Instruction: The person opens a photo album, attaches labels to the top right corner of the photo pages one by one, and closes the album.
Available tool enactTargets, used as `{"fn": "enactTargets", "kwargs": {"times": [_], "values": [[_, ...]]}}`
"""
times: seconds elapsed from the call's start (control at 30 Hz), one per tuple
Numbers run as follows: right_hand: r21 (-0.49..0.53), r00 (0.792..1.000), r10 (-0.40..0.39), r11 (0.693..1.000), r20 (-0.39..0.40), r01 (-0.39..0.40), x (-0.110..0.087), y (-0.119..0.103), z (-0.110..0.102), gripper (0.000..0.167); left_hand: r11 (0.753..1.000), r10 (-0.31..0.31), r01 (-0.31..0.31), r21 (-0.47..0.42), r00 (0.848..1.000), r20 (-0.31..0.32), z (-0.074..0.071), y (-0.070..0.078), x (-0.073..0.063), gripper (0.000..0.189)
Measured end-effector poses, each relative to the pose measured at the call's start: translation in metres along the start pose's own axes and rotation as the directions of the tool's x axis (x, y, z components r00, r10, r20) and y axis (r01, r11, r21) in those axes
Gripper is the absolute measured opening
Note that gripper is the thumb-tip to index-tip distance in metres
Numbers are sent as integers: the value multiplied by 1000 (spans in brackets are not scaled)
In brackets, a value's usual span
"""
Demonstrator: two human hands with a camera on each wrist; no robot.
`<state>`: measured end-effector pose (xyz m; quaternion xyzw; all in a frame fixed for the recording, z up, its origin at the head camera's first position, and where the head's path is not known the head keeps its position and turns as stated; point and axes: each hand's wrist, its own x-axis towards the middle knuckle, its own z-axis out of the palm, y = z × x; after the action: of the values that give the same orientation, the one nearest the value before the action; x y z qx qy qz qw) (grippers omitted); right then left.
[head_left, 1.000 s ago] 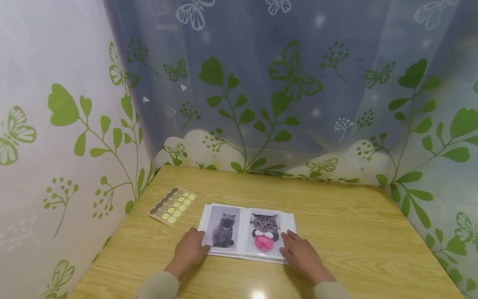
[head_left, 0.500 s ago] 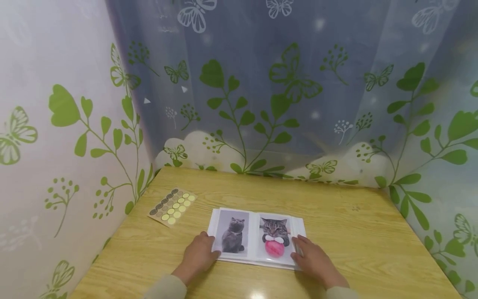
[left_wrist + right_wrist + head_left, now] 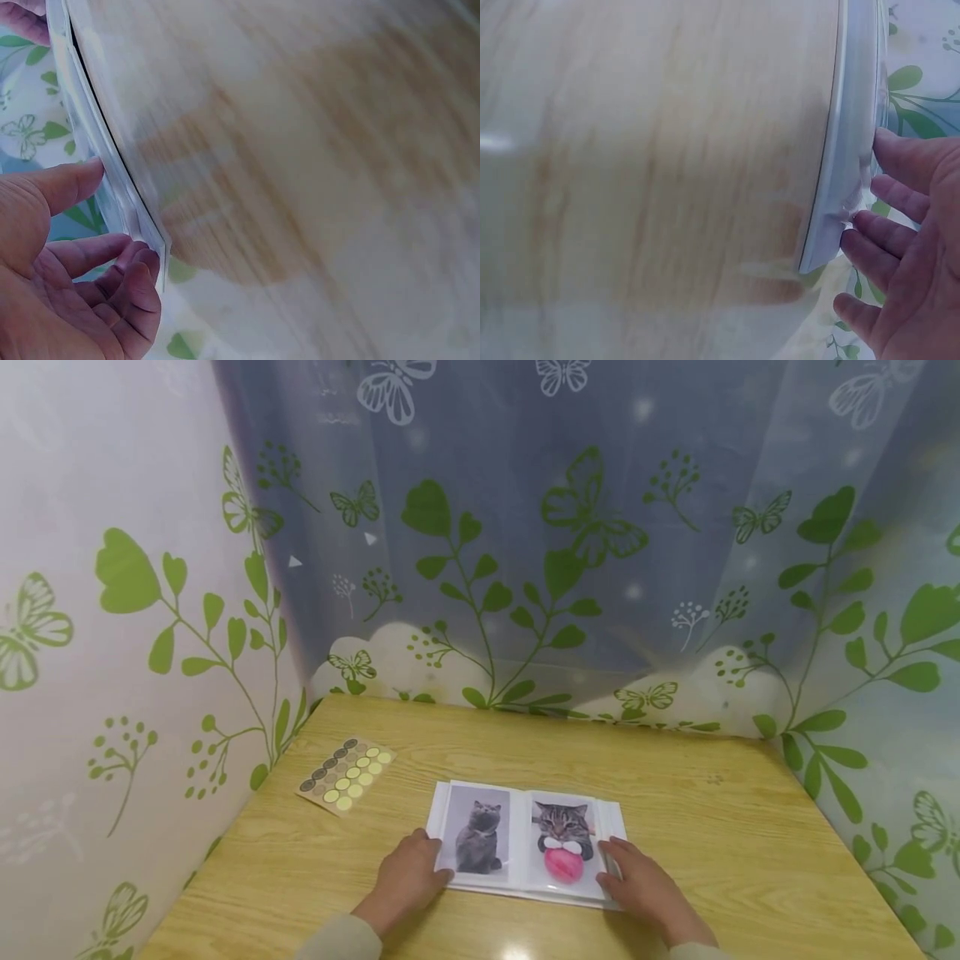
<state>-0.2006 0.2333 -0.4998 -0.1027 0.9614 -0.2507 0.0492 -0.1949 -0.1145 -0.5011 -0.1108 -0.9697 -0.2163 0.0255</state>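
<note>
An open photo album (image 3: 519,839) lies on the wooden table, white-edged, with a grey cat picture on its left page and a tabby cat with a pink ball on its right page. My left hand (image 3: 408,878) holds the album's left edge, thumb on top near the lower corner. In the left wrist view the fingers (image 3: 139,289) of that hand curl against the edge. At the opposite side my right hand (image 3: 643,887) grips the right edge. Its thumb (image 3: 900,154) lies on the page side in the right wrist view, the fingertips along the border.
A sheet of round stickers (image 3: 347,775), dark, tan and yellow, lies on the table (image 3: 697,827) to the left of the album. Curtains (image 3: 487,527) printed with green leaves and butterflies hang behind and on both sides.
Both hands have moved the open album to the right and slightly nearer to me, keeping hold of its edges. The sticker sheet stays in place.
</note>
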Motion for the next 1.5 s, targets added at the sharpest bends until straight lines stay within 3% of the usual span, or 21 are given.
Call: {"fn": "enactTargets", "kwargs": {"times": [0.2,0.43,0.73,0.83,1.13,1.27,1.5], "values": [[-4,1000,2,1000,-11,-2,0,0,2,46,1000,28,-28,-6,999,17,-4,-2,0,31],[-17,998,-26,1000,-65,25,-1,-1,2,45,999,-1,2,-45,1000,13,-7,-13,3,22],[-76,984,-72,995,-160,60,3,-9,1,46,999,-40,40,-22,999,-25,-19,-25,8,31],[-73,978,-104,993,-183,92,7,-14,2,49,997,-79,79,-21,996,-29,-24,-32,11,44],[-50,977,-140,990,-160,134,20,-30,17,61,985,-172,171,-19,983,-69,-34,-70,21,55],[-49,977,-140,990,-159,134,23,-33,21,65,983,-181,182,-3,978,-104,-42,-89,25,60],[-105,975,-144,986,-172,127,24,-31,24,69,972,-226,232,35,966,-128,-60,-118,29,71]]}}
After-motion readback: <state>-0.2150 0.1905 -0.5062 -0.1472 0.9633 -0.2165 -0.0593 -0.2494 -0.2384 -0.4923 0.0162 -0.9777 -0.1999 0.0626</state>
